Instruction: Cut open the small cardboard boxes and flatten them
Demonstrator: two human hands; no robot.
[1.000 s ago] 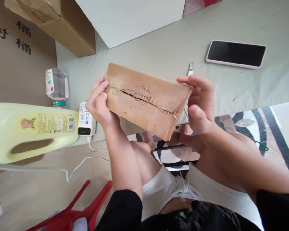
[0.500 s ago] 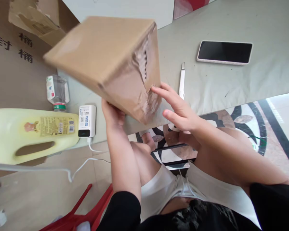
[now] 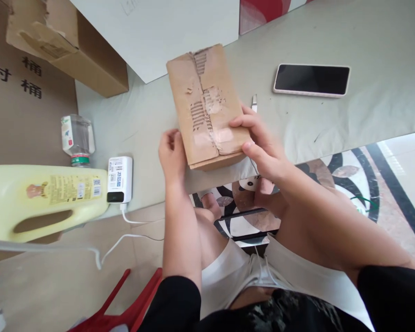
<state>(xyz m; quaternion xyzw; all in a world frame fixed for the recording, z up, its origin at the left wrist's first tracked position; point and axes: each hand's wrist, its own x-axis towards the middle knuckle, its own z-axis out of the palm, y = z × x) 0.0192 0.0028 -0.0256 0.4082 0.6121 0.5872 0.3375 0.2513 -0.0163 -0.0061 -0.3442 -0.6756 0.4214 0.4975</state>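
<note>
A brown cardboard box (image 3: 190, 87) with a taped, torn centre seam and rough ridged patches lies between my hands, its seam face turned up. My left hand (image 3: 173, 152) is curled against the box's left side; some of its fingertips are hidden. My right hand (image 3: 263, 140) grips the right near corner, with fingers on the upper face and the thumb at the edge. Just beyond the right hand, the blade end of a white utility knife (image 3: 254, 102) shows; its handle is hidden behind the hand.
A phone (image 3: 311, 80) lies to the right on the cloth-covered table (image 3: 373, 106). At left are a yellow jug (image 3: 7, 193), a white power bank (image 3: 120, 179) with a cable, and a clear bottle (image 3: 82, 136). A white box (image 3: 169, 32) and an open carton (image 3: 97, 55) stand behind.
The cardboard box has been turned and lowered, so its taped seam now faces up. My left hand has shifted to its left side. My right hand has closed on its near right corner.
</note>
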